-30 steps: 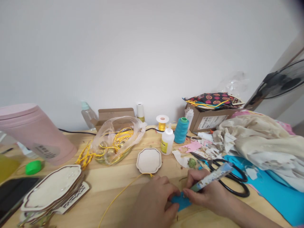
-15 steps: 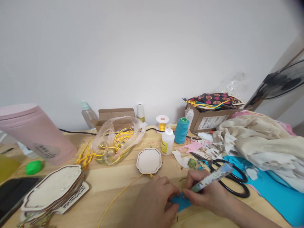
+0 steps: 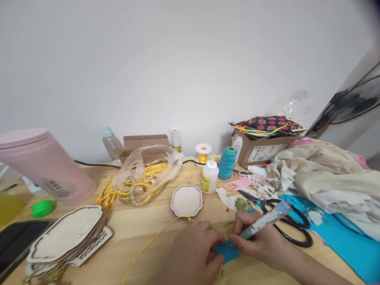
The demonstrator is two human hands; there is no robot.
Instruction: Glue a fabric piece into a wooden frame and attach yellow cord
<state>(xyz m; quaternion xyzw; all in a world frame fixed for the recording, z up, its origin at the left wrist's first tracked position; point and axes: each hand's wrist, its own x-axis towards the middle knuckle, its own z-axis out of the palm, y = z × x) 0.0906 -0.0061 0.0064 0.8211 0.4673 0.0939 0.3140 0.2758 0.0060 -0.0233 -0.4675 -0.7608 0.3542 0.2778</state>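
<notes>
A small blue piece of paper or felt (image 3: 227, 253) lies on the table between my hands. My left hand (image 3: 194, 251) grips its left edge between thumb and fingers. My right hand (image 3: 259, 241) is closed round a pen (image 3: 267, 219) with a patterned, partly clear barrel, its tip end down at the blue piece; my fingers hide the tip. Just beyond my left hand sits a cream scalloped plaque (image 3: 186, 201) with a yellow cord (image 3: 148, 242) at its lower edge. Black-handled scissors (image 3: 292, 219) lie beside my right hand.
A glue bottle (image 3: 209, 177), a blue thread cone (image 3: 227, 163) and a yellow cord spool (image 3: 203, 153) stand behind. Left are a bag of bells and cord (image 3: 148, 174), stacked plaques (image 3: 65, 237), a phone (image 3: 20, 245) and a pink container (image 3: 50, 166). Right are cloth (image 3: 332, 178) and a carton (image 3: 261, 152).
The pen has shifted very slightly, and my right fingers with it. My left hand and the blue piece stay in place.
</notes>
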